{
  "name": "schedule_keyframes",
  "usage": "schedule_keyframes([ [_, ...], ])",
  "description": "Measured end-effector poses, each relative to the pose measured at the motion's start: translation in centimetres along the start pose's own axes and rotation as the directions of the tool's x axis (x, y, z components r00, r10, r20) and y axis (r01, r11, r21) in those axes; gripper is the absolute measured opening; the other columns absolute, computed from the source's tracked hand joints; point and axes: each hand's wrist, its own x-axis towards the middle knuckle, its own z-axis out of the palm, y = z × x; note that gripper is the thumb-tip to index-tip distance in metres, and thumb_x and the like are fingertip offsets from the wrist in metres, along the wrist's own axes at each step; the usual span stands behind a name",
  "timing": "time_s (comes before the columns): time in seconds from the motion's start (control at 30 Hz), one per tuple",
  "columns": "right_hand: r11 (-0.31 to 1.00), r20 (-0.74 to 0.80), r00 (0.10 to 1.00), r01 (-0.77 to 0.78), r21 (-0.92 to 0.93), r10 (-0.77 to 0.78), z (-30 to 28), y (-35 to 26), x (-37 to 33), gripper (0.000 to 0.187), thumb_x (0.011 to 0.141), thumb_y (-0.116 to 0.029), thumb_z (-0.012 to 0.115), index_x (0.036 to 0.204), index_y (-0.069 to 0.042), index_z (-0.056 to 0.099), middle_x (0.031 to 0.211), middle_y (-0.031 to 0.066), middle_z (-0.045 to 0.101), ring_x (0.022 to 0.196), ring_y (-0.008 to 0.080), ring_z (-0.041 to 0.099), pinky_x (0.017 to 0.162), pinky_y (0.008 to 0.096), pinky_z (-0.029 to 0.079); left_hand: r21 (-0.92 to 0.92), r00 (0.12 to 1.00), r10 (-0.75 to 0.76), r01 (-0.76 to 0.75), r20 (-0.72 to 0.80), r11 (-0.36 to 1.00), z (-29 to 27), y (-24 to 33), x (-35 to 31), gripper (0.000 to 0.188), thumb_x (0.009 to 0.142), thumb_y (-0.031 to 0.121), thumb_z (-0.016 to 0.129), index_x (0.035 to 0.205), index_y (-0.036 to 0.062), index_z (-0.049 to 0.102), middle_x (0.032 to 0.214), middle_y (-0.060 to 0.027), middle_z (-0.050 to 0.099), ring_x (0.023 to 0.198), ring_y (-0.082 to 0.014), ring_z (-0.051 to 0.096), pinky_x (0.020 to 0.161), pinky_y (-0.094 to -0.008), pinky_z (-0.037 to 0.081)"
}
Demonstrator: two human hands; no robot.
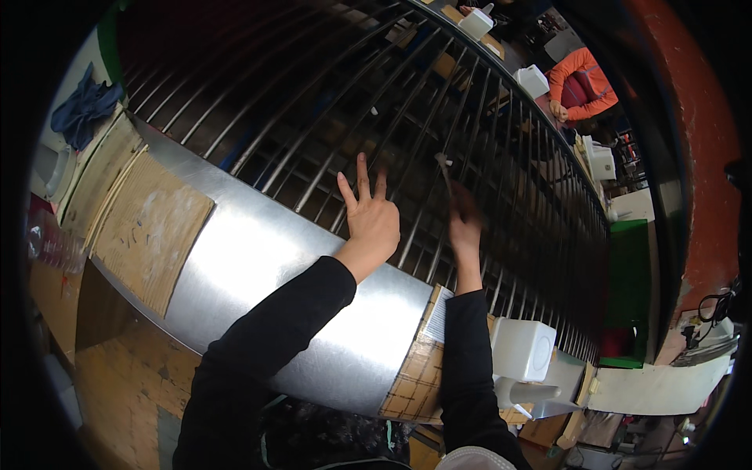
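My left hand reaches out over a wide rack of parallel metal rods, its fingers spread and nothing in them. To its right, my right hand is closed and partly smeared by motion. From it sticks up a thin stick-like tool with a pale, wider tip; its exact kind does not show. The tool's tip is over the rods, but I cannot tell whether it touches them. A shiny metal ledge runs along the near side of the rods, below my left hand.
Corrugated cardboard lies on the ledge at left, near a blue cloth and a clear plastic bottle. By my right forearm stands a white plastic container. A person in orange sleeves sits across the rack, near other white containers.
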Motion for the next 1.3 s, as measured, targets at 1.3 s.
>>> schedule_keyframes([
  [1.3, 0.644, 0.204, 0.977, 0.12, -0.756, 0.057, 6.5, 3.5, 16.9, 0.052, 0.082, -0.018, 0.057, 0.131, -0.03, 0.047, 0.086, 0.0185, 0.065, 0.083, 0.0358, 0.064, 0.076, 0.0466, 0.05, -0.16, 0.959, -0.231, 0.256, 0.163, 0.953, 0.4, -0.2, 2.2, 0.009, 0.067, 0.011, 0.067, 0.073, 0.0091, 0.073, 0.144, -0.0067, 0.037, 0.138, -0.0461, -0.001, 0.1, -0.0686, -0.005],
])
